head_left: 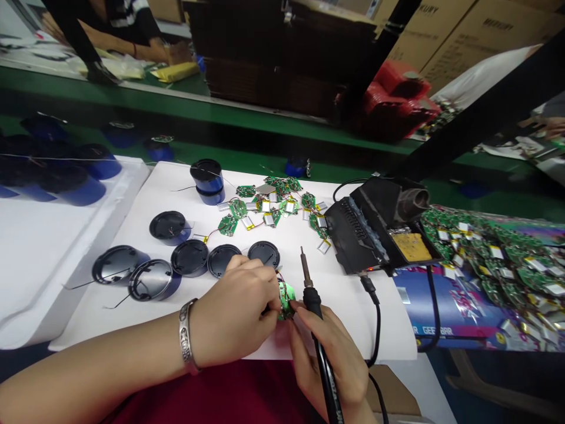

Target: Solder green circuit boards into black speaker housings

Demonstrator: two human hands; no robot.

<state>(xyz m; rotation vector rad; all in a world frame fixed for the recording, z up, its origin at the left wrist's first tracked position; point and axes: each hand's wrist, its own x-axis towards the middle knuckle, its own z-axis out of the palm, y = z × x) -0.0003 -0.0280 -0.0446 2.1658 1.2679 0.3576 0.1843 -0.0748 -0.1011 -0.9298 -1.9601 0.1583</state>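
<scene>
My right hand [333, 347] is closed around a soldering iron [312, 300], whose tip points up and away from me. The thumb and fingers of that hand also steady a small green circuit board [286, 297] with thin red wires. At the board's left edge, my left hand [242, 306] is closed in a pinch. Its curled fingers hide whatever is between them. Just beyond my left hand stand open black round housings, one [223, 261] partly behind the knuckles and another [263, 254] to its right.
A soldering station [371, 227] with a yellow sponge [411, 247] stands right of centre, its cable running toward me. Boards with silver batteries [268, 219] lie mid-table; more boards [498, 259] are piled at right. A white foam tray [35, 265] sits left. Another person's arm [119, 44] shows across the bench.
</scene>
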